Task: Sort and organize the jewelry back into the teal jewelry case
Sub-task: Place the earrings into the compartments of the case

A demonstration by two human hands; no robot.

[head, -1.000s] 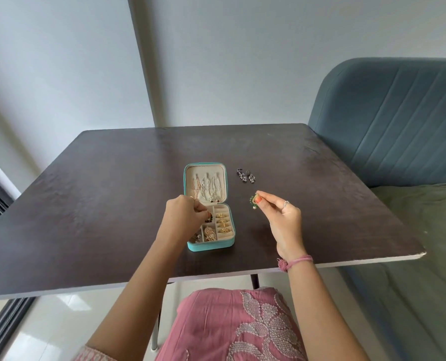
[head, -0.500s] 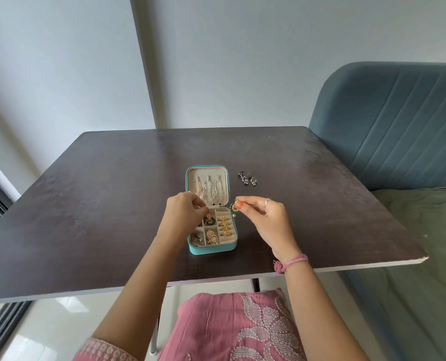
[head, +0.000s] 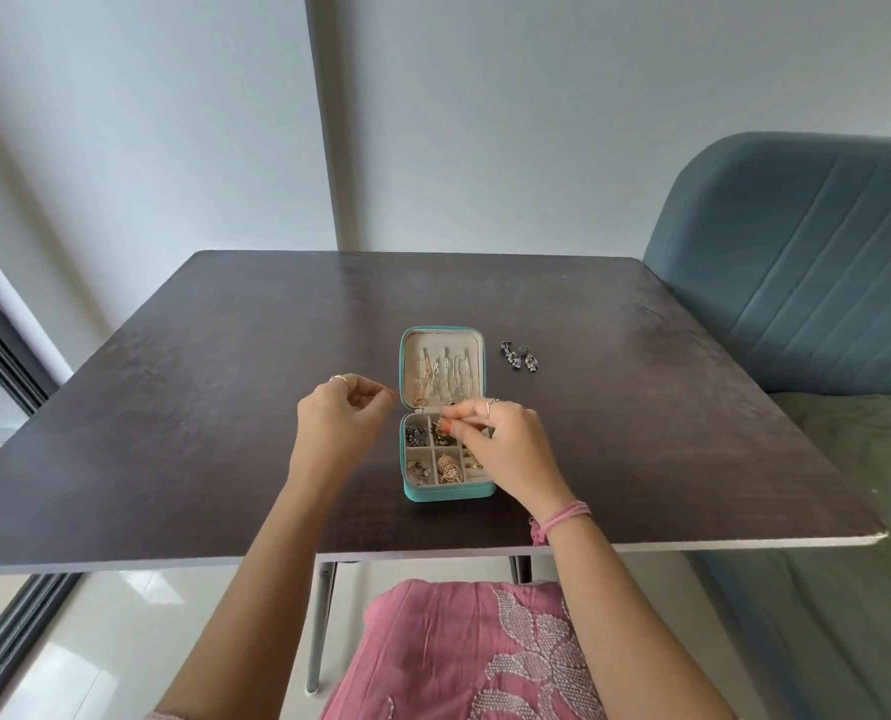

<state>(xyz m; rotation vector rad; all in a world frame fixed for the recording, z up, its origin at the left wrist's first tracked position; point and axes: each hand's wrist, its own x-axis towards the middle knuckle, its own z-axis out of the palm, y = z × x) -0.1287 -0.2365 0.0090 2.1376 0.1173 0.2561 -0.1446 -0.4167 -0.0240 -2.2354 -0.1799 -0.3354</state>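
The teal jewelry case [head: 448, 493] lies open on the dark table [head: 173, 407]. Chains hang inside its lid [head: 440, 379]. Its tray compartments hold gold and silver pieces. My right hand [head: 505, 449] is over the tray's upper middle compartment, fingertips pinched on a small green earring [head: 442, 433]. My left hand [head: 342, 426] hovers just left of the case, fingers loosely curled and holding nothing. A pair of dark silver earrings [head: 520, 356] lies on the table to the right of the lid.
A blue-grey upholstered chair [head: 796, 283] with a green cover [head: 848, 511] stands at the table's right side. The table's front edge [head: 433, 556] runs just above my lap. A wall is behind the table.
My right hand carried the green earring leftward from beside the case to over the tray. My left hand drew back from the tray to the left of the case.
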